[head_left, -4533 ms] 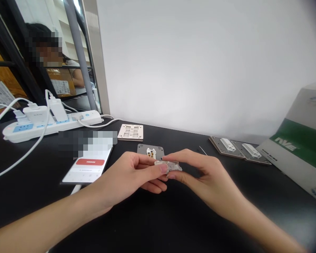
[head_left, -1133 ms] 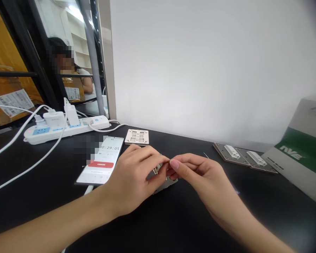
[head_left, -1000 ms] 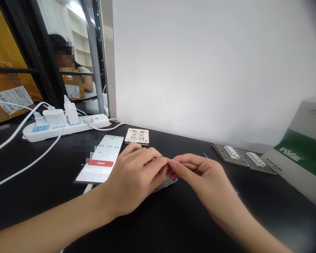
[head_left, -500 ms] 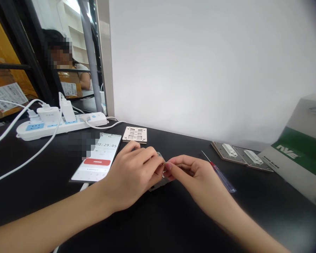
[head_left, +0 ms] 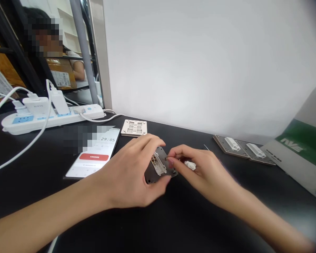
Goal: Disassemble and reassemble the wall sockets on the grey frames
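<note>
A grey switch plate (head_left: 169,165) lies tilted on the black table, with a pale recessed housing (head_left: 160,168) in its middle and brass-coloured metal parts (head_left: 154,160) inside. My left hand (head_left: 133,172) spans the plate from the left, fingers at its far edge and thumb at its near edge. Over the plate's right side, my right hand (head_left: 197,167) pinches thumb and forefinger on something too small to make out. A small white plastic piece (head_left: 190,165) is tucked in the curled fingers of that same hand.
A phone (head_left: 94,156) with a timer lies left, before a white power strip (head_left: 89,111) with cables. Behind is a pale frame plate (head_left: 134,127). Two switch plates (head_left: 243,149) and a green-and-white box (head_left: 296,140) stand right. A screwdriver tip (head_left: 206,147) shows behind my right hand. A person (head_left: 77,70) sits beyond.
My left hand has moved off the fingers of my right and opened around the plate, uncovering its housing. The white piece now shows in my right hand. The view has shifted slightly.
</note>
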`<state>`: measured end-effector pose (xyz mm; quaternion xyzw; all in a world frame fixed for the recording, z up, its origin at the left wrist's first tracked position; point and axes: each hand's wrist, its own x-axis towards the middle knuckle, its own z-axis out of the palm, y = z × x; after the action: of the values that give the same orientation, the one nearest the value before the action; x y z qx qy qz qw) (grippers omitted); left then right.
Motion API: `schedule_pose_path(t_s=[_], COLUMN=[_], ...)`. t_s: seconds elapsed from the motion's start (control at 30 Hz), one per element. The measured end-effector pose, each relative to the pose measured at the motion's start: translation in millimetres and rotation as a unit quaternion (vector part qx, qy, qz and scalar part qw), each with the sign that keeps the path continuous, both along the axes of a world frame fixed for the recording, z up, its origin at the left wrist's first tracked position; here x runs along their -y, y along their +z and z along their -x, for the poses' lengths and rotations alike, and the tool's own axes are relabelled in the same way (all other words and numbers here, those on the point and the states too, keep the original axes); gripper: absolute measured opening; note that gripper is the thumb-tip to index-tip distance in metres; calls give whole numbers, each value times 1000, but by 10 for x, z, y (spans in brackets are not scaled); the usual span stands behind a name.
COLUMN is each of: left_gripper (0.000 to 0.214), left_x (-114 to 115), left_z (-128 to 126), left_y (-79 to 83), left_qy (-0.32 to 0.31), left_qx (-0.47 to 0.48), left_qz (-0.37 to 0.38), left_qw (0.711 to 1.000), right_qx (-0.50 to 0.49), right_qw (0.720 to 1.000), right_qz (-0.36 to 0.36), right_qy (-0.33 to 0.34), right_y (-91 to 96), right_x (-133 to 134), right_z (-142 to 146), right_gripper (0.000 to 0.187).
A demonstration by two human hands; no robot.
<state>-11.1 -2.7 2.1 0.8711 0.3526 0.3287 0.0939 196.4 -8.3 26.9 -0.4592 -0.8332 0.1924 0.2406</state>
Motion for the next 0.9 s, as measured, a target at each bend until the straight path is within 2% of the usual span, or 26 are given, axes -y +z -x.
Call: schedule_pose_path(t_s=[0.07,0.13,0.23,0.33,0.6,0.9], left_gripper=[85,102,101,99,94,90], left_x=[28,30,9,-1,6,-7], left_z=[-5,-7,-9,-9,-10,-39], left_y=[-16,-51,-95,-104,-110,-89], left_qy=[41,58,44,27,-7,-7], left_qx=[-16,-52,-77,-66,-43,-36], left_qz=[49,97,141,141,120,120], left_qw=[998,992,986,987,992,992], right_qx=[57,122,181,207,237,290], right_qw=[997,986,966,952,938,913], right_qz=[-47,-91,-137,-159,-140,-150], right_qy=[30,72,121,157,212,243], right_y=[5,0,-5,13,99,127], right_x=[-95,-186,-273,-308,-343,-362], right_z=[-12,-3,52,103,80,76], right_gripper=[12,12,17,19,20,18])
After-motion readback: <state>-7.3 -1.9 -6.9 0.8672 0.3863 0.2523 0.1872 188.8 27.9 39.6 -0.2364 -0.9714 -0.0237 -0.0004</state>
